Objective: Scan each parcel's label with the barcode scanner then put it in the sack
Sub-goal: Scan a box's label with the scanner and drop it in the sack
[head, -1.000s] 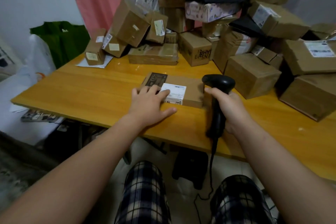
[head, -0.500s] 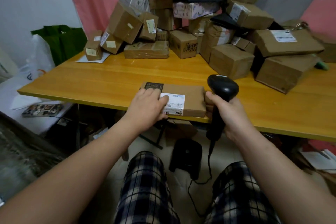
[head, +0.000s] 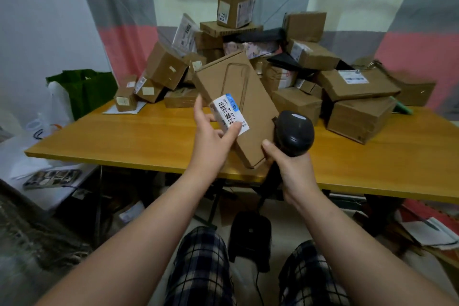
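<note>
A flat brown cardboard parcel [head: 238, 97] is lifted off the table and tilted up toward me, its white barcode label [head: 229, 113] facing the camera. My left hand [head: 211, 136] grips the parcel at its left edge, thumb on the label's lower corner. My right hand [head: 290, 169] holds the black barcode scanner [head: 294, 134] by its handle, its head just right of the parcel's lower right side, touching or nearly touching it. The scanner's cable drops down between my knees.
A large heap of brown boxes [head: 298, 77] fills the back of the wooden table [head: 124, 136]. A green bag [head: 84, 89] and a white plastic bag [head: 49, 112] stand at the left. A black scanner stand [head: 249, 233] sits on the floor, papers [head: 429, 231] at the right.
The parcel lay flat at the table's front edge under my left hand; now it is raised and tilted with the label up. The scanner has come up beside it.
</note>
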{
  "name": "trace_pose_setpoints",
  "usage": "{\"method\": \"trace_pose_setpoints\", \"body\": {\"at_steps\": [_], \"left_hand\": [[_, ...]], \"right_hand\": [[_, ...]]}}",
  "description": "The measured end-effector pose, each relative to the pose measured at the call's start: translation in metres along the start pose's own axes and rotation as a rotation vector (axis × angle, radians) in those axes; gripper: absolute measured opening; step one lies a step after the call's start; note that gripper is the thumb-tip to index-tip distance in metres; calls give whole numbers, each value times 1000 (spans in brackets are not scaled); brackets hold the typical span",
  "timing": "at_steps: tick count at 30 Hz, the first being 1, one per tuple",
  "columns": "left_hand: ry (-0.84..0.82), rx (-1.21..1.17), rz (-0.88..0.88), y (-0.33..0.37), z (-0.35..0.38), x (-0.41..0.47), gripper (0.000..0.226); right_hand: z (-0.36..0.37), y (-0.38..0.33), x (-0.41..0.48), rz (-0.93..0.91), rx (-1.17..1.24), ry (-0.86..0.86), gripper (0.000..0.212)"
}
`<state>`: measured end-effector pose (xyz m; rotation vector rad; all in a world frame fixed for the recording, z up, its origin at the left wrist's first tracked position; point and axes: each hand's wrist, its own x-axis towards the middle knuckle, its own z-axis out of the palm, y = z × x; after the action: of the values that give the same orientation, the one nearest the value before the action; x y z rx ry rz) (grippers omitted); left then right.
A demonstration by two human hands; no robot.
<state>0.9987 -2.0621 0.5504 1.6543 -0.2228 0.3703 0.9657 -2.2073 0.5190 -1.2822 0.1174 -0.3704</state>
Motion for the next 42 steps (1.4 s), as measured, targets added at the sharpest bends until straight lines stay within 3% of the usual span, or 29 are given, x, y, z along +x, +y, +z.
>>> {"method": "trace_pose_setpoints", "body": {"at_steps": [3, 7, 9, 12, 14, 16, 18, 23, 28, 42], "left_hand": [[25, -175, -143, -6, 6, -1, 101], [133, -252, -250, -14, -14, 13, 108], [176, -124, -282, -17, -33, 23, 96], [-5, 188, -323, -21, -58, 29, 67], [-47, 227, -374, -28, -66, 31, 69], [-1, 197, -382, -36, -68, 30, 56], [35, 178, -386, -44, -66, 30, 50], [22, 274, -380, -54, -58, 29, 48], [49, 324, -402, -64, -54, 30, 46], [47, 366, -400, -70, -54, 36, 42]], "right_hand": [[1, -4, 7, -34, 7, 39, 36], [-5, -16, 17, -172, -203, 4, 47], [-11, -25, 25, -221, -326, -30, 53], [-15, -31, 35, -232, -430, -49, 53], [-14, -30, 37, -248, -497, 12, 47], [-12, -26, 34, -274, -566, 35, 46], [-8, -19, 26, -234, -560, -28, 49], [-3, 12, -9, -23, -493, -219, 7], [-7, 31, -22, 108, -452, -201, 17], [-9, 29, -24, 53, -515, -224, 12]]}}
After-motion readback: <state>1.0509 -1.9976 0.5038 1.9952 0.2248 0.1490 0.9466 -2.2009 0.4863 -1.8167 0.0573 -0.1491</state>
